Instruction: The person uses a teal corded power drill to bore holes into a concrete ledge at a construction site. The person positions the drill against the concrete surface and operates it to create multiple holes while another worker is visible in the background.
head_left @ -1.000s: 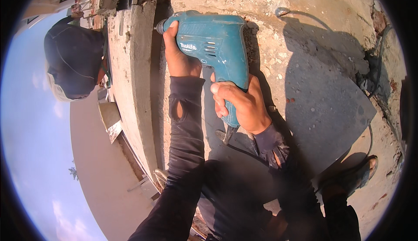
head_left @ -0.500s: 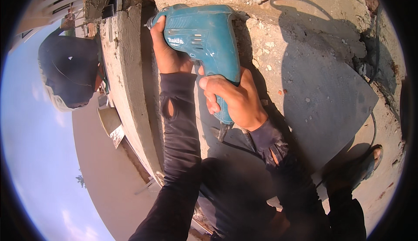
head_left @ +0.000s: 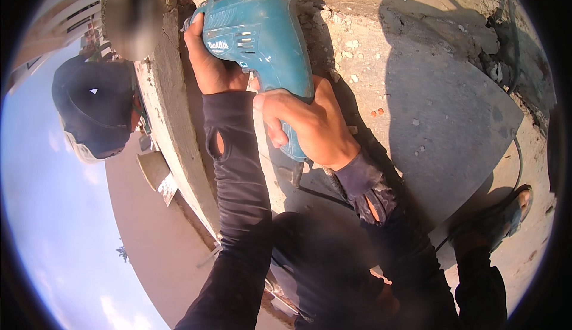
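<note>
A teal power drill (head_left: 268,38) lies sideways in both my hands, its nose toward the far left and its grip toward me. My left hand (head_left: 208,67) wraps the front of the body from below, just behind the chuck, with the thumb up along the near side. My right hand (head_left: 319,121) is closed round the pistol grip; the trigger is hidden by the fingers. A dark power cord (head_left: 328,197) leaves the bottom of the grip and runs under my right sleeve. The drill's tip, close to broken masonry, cannot be made out.
Left of my arms runs a rough concrete ledge (head_left: 179,133). Past it is another person in a dark cap (head_left: 95,100), with a bucket-like container (head_left: 154,169) nearby. A grey flat sheet (head_left: 453,151) lies at right, near a sandalled foot (head_left: 509,218) and rubble.
The drill and both hands have shifted a little left and up in the picture, toward the ledge. A blurred grey patch now covers part of the masonry at the upper left. Both grips stay the same.
</note>
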`<state>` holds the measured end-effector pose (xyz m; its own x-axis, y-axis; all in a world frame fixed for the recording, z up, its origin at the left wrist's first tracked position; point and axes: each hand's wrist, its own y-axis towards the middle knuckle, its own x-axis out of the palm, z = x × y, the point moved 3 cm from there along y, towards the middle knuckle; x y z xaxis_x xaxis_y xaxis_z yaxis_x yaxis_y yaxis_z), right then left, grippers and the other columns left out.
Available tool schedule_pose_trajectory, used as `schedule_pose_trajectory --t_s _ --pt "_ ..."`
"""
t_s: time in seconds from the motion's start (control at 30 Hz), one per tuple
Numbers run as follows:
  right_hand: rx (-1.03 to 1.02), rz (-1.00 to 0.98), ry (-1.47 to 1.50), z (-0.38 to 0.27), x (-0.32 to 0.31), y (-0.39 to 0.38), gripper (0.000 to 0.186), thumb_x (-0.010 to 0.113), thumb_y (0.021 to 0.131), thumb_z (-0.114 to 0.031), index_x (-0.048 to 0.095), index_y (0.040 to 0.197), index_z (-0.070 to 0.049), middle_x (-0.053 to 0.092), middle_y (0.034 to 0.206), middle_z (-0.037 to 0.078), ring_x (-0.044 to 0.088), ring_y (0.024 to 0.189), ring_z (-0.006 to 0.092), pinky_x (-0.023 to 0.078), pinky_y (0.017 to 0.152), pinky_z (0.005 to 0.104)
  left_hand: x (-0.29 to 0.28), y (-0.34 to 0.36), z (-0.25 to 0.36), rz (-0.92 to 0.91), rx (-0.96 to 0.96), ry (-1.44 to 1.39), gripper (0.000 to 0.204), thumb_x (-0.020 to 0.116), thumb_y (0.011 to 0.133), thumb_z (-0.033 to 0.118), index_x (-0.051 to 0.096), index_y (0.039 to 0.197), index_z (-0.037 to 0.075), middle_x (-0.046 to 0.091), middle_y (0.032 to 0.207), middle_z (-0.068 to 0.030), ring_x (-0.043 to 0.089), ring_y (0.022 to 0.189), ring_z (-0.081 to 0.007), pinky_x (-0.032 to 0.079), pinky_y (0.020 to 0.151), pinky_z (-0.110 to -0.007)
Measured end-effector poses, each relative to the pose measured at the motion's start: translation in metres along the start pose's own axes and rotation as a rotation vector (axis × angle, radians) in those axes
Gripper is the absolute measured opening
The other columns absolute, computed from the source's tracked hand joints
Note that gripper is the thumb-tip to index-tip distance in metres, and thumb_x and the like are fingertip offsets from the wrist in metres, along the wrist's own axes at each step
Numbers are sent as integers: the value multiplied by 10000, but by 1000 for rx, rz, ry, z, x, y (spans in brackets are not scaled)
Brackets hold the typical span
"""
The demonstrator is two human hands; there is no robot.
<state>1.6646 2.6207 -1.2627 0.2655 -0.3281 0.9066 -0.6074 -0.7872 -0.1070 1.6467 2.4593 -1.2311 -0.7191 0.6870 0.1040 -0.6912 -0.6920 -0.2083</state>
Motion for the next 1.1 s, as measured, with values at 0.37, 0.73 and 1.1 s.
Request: schedule_pose_trajectory --t_s 0.37,0.73,1.1 --pt "205 90 89 -14 7 -26 264 570 826 -82 545 1049 58 488 565 44 458 472 109 401 470 270 9 -31 -8 -94 -129 -122 444 507 896 400 575 1127 26 640 1033 -106 620 942 -228 496 829 -359" --pt "350 -166 -266 -111 71 -127 604 588 811 -126 266 1248 140 500 622 85 479 508 145 426 516 308 -93 -312 44 513 80 511 325 541 949 255 567 1132 -12 642 857 -81 556 683 -106 410 604 -208" --pt "518 -364 -939 -164 217 -128 406 600 793 -143 531 1129 74 493 613 21 452 507 97 380 495 237 -90 -526 -11 827 -48 536 118 607 875 67 586 957 -15 590 805 -43 571 718 -117 441 660 -215"
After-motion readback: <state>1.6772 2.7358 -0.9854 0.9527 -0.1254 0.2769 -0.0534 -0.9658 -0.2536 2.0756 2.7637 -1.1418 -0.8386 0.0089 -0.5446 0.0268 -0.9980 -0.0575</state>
